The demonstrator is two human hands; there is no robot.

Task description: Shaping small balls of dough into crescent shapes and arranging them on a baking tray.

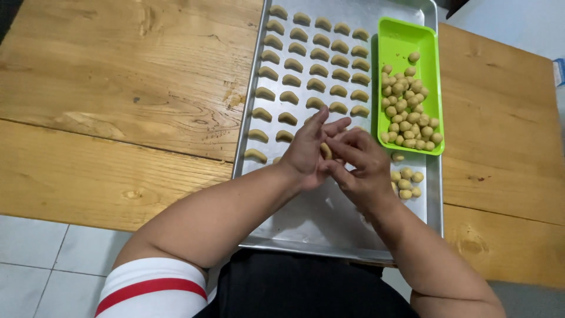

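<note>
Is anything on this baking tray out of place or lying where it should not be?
A few dough balls lie loose on the metal tray, outside the green container that holds the rest. Otherwise the crescent pieces sit in tidy rows. Both hands pinch one piece.

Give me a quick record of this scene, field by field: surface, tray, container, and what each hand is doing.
Surface: wooden table
Tray: metal baking tray, rows of curved dough pieces
Container: green tub with dough balls; loose balls beside it
Left hand: pressing a dough piece
Right hand: pinching the same piece
</note>
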